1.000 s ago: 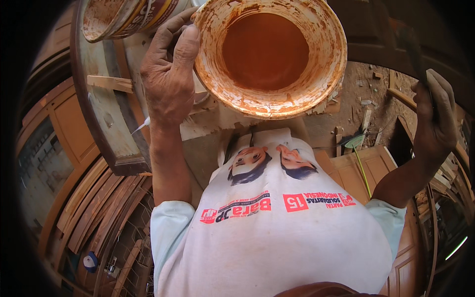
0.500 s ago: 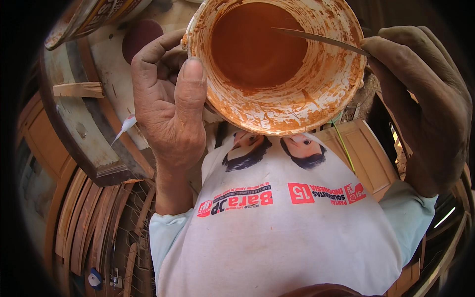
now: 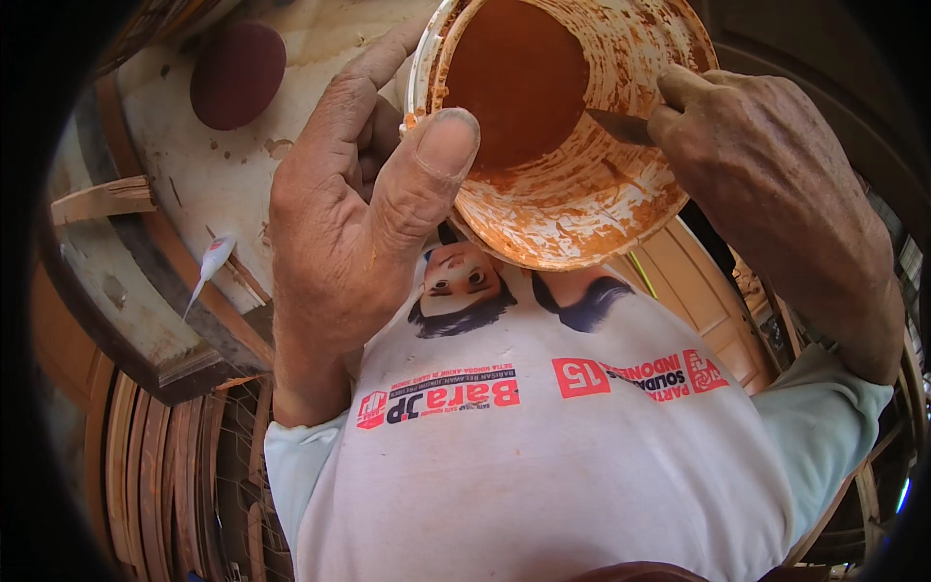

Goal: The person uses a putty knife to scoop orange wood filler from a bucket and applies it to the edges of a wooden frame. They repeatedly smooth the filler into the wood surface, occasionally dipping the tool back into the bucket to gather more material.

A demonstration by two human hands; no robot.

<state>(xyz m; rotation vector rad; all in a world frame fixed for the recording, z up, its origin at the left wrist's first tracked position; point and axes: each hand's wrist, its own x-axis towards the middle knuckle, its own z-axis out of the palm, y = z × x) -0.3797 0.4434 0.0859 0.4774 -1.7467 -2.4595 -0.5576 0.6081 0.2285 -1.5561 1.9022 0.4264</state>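
A white plastic bucket (image 3: pixel 562 238) is tilted toward me at the top, its inner wall smeared with orange-brown streaks. Orange-brown liquid (image 3: pixel 514 87) covers its bottom. My left hand (image 3: pixel 335 213) grips the bucket at its left side, thumb in front of the rim and fingers partly hidden behind. Inside the right part of the bucket, a thin flat strip (image 3: pixel 621 127) points left, its tip against the inner wall near the liquid's edge. The strip is pinched in my right hand (image 3: pixel 776 165), which reaches over the rim; whether it is wood or metal I cannot tell.
On the stained board (image 3: pixel 320 58) at left lie a dark red round disc (image 3: pixel 238 76), a small white nozzle bottle (image 3: pixel 211 260) and a wood offcut (image 3: pixel 102 201). Wooden slats (image 3: pixel 160 466) stand lower left. A wooden panel (image 3: pixel 693 291) is behind the bucket at right.
My right hand has moved left over the rim and turned, back upward, bringing the strip lower along the inner wall. The bucket has shifted slightly and tilts more; the whole view has also shifted.
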